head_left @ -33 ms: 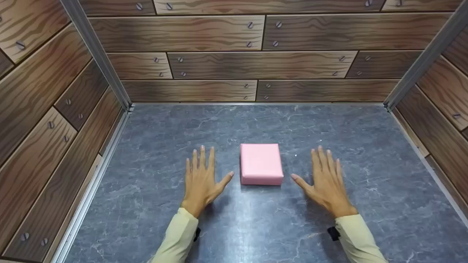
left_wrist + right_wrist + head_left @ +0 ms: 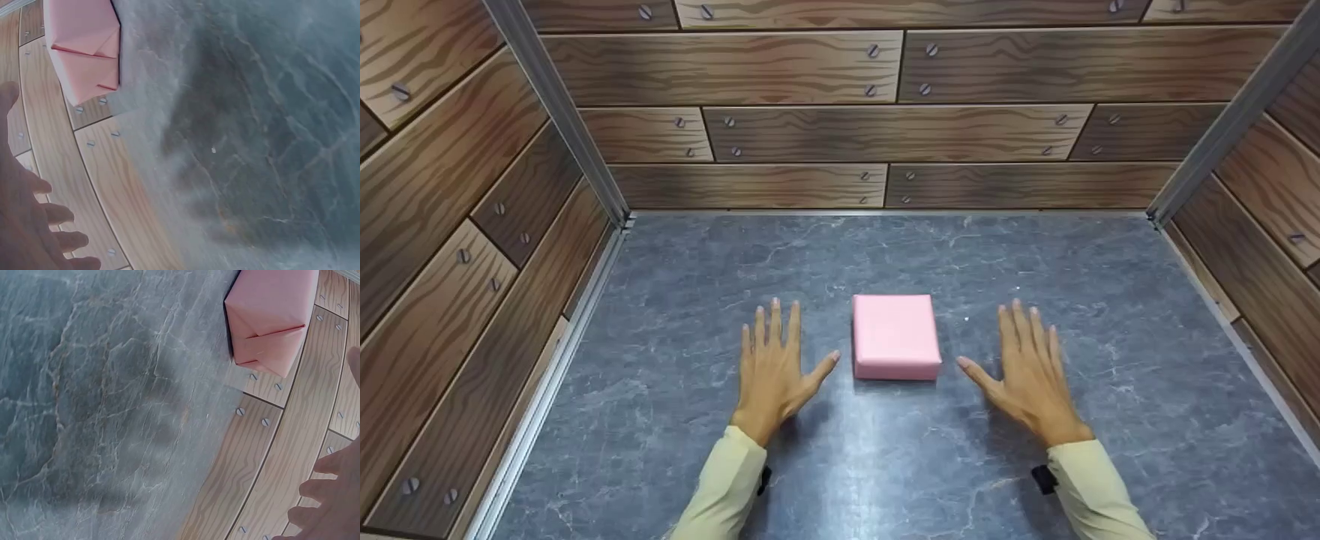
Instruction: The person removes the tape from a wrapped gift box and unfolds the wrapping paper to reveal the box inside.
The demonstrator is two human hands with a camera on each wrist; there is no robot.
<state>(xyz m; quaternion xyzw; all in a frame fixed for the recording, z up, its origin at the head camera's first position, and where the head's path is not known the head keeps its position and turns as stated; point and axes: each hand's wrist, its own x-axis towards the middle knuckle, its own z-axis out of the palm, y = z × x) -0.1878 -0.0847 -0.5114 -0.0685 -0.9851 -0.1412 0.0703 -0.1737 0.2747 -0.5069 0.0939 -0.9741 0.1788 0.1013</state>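
Note:
Between the two hands lies a pink wrapped box (image 2: 895, 334), its top smooth in the head view. Folded paper flaps show on the box's end in the left wrist view (image 2: 84, 50) and on the box in the right wrist view (image 2: 270, 320). To its left is my left hand (image 2: 772, 375), palm down with straight, slightly spread fingers, the thumb pointing at the box with a small gap. On the other side my right hand (image 2: 1027, 379) mirrors it, fingers extended and thumb apart from the box. Neither hand holds anything.
The grey marbled tabletop (image 2: 885, 465) carries the box. Wood-plank-patterned walls enclose it at the back (image 2: 840, 135), the left (image 2: 457, 300) and the right (image 2: 1260, 247), with metal posts at the rear corners. Dark bands sit at both wrists below the pale sleeves.

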